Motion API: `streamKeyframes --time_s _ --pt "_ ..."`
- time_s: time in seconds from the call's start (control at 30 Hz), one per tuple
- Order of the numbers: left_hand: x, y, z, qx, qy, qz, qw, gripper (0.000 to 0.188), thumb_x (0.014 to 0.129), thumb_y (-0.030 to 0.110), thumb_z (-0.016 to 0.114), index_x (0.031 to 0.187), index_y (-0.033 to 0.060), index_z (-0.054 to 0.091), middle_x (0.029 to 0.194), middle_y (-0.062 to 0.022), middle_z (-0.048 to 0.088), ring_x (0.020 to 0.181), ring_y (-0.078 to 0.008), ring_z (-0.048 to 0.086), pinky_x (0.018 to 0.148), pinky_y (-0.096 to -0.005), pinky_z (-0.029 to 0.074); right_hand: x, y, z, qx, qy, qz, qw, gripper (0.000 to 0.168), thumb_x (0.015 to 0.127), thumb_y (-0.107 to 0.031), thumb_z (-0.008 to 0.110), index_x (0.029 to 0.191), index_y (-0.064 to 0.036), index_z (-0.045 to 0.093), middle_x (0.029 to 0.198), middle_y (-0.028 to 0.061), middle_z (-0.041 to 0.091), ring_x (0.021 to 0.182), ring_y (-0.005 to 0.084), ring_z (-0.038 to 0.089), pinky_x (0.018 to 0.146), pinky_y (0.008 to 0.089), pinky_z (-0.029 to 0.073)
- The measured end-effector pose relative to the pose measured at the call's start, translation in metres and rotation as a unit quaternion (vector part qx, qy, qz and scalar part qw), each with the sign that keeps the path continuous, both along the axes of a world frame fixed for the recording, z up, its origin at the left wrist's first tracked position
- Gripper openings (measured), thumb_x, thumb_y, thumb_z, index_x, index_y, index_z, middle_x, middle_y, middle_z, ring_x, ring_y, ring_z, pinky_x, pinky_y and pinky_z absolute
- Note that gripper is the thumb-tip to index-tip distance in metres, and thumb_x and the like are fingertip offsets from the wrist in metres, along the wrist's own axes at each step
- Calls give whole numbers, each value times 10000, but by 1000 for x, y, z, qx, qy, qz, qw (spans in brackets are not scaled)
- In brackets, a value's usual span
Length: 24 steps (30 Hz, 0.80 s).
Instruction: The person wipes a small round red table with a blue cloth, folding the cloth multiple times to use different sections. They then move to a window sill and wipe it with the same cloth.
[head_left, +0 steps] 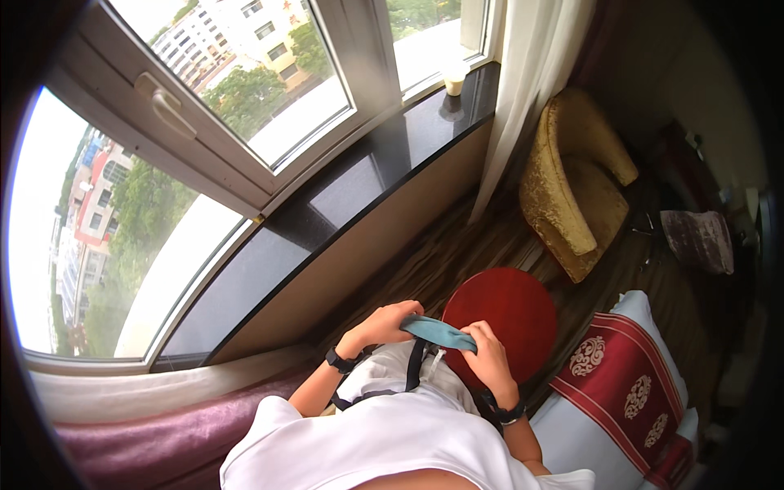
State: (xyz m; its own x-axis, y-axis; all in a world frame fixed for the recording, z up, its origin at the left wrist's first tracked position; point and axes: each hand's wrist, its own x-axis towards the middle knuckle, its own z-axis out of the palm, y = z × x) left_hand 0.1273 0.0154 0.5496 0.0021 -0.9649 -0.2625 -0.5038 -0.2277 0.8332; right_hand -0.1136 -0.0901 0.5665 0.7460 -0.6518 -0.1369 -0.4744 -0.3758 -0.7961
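A folded teal cloth (437, 332) is stretched between my two hands in front of my waist. My left hand (389, 321) grips its left end, and my right hand (488, 355) grips the other end. Each wrist wears a black band, the left one (339, 361) with a watch-like face. Just beyond the right hand stands a round red table (505, 312), partly hidden below by my hand and body.
A black stone windowsill (343, 202) runs along the window on the left, with a pale cup (454, 82) at its far end. A worn gold armchair (566, 196) stands beyond the table. On the right is a bed (569, 435) with a red patterned runner (631, 380).
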Motion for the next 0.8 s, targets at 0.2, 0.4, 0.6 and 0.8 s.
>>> streamKeyframes --time_s 0.2,0.4,0.6,0.8 --pt "17 81 13 -15 -34 164 986 332 691 -16 637 1011 52 575 942 -109 635 883 -287 627 771 -338 497 54 12 6 24 -40 104 993 287 725 -62 724 983 -49 599 910 91 594 892 306 591 738 397 484" --pt "74 104 27 -100 -195 254 942 269 670 -31 617 905 61 524 919 -87 578 886 -325 588 692 -369 485 133 22 23 -53 -79 184 978 305 714 -56 739 985 -61 600 911 82 589 897 288 593 729 386 486" --pt "180 128 66 -221 -320 338 857 349 596 -51 656 889 86 523 857 -58 543 865 -298 569 643 -394 483 254 34 35 -101 -163 188 963 267 754 10 702 997 -53 611 948 101 602 921 320 599 755 383 492" --pt "233 193 40 -123 -336 399 844 436 621 26 760 990 64 530 1049 -83 554 1044 -321 538 815 -384 485 370 78 11 -196 -148 324 914 372 728 -33 735 1075 -73 609 1094 97 577 1084 310 537 956 448 413"
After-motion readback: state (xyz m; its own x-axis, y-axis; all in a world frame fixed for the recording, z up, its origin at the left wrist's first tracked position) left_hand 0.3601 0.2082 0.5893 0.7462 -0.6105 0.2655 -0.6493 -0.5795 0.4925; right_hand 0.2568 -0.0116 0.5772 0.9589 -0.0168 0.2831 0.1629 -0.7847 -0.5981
